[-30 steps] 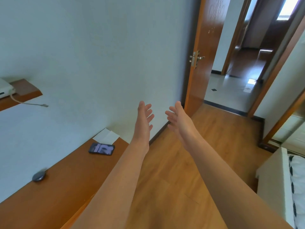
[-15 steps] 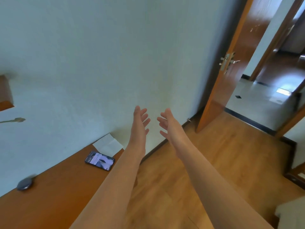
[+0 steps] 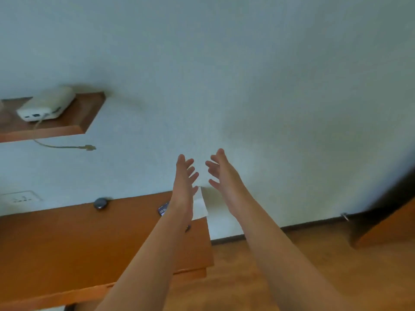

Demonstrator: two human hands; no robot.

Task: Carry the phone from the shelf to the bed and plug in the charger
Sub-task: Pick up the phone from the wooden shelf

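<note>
The dark phone (image 3: 163, 208) lies on the long wooden shelf (image 3: 67, 239) near its right end, mostly hidden behind my left forearm. My left hand (image 3: 185, 176) is raised above the phone with fingers apart, holding nothing. My right hand (image 3: 221, 170) is beside it, also spread and empty, in front of the wall. A white charger block (image 3: 45, 105) sits on a small upper wooden shelf (image 3: 74, 122), and its cable with a loose plug (image 3: 89, 147) hangs down the wall. The bed is out of view.
A white paper (image 3: 200, 206) lies at the shelf's right end. A small dark round object (image 3: 100, 203) sits at the shelf's back edge. A wall socket (image 3: 21, 197) is at the left. Wooden floor (image 3: 247, 277) lies right of the shelf, and the door's lower edge (image 3: 386, 227) is at far right.
The view has swung left, bringing the upper shelf, charger and socket into sight and dropping the doorway. My forearm now covers most of the phone. Both hands stay raised and empty.
</note>
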